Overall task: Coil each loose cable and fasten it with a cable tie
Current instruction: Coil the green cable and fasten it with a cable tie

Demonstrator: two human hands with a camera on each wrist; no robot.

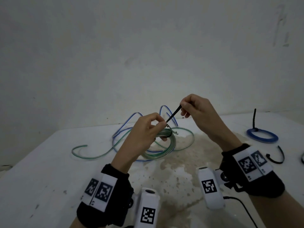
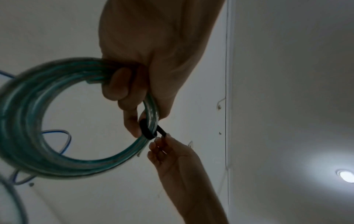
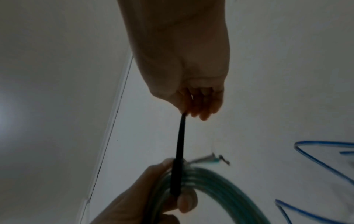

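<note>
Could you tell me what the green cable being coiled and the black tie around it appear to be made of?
Green cable coil: seemingly clear, glossy flexible plastic with a green tint or core; light shows through it and it bends smoothly.
Black tie: matte black, probably plastic or rubbery; the right hand pulls it into a straight thin strip, and it wraps tightly around the coil held by the left hand. Exact material unclear.

Black wrist bands (image 1: 105, 193) with white tag-marked panels, white wrist cameras (image 1: 211, 188), bare hands.
</note>
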